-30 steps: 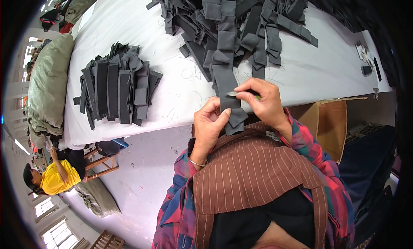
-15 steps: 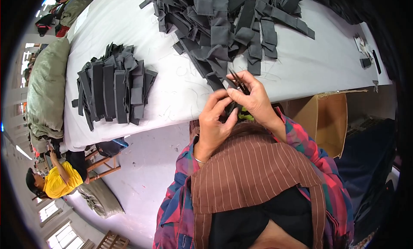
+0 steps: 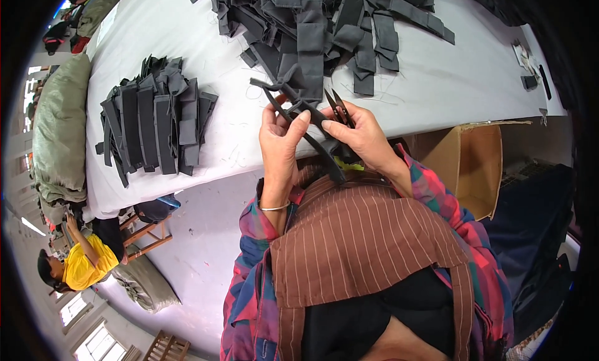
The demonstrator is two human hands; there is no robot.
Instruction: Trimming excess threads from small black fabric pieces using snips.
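Dark grey fabric strips point(image 3: 337, 24); white tabletop point(image 3: 437, 80); brown pinstriped apron point(image 3: 362, 236); red-blue plaid sleeves point(image 3: 249, 280); tan cardboard box point(image 3: 480, 168).

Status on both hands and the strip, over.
Left hand pinching dark strip, held up off the table. Right hand gripping snips, blades at the strip. Loose strip pile beyond; nothing between the hands.

- A dark grey fabric strip point(image 3: 298, 111) is hanging slanted between both hands above the table edge.
- Small thread snips point(image 3: 337, 108), seemingly open, are pointing up beside it.
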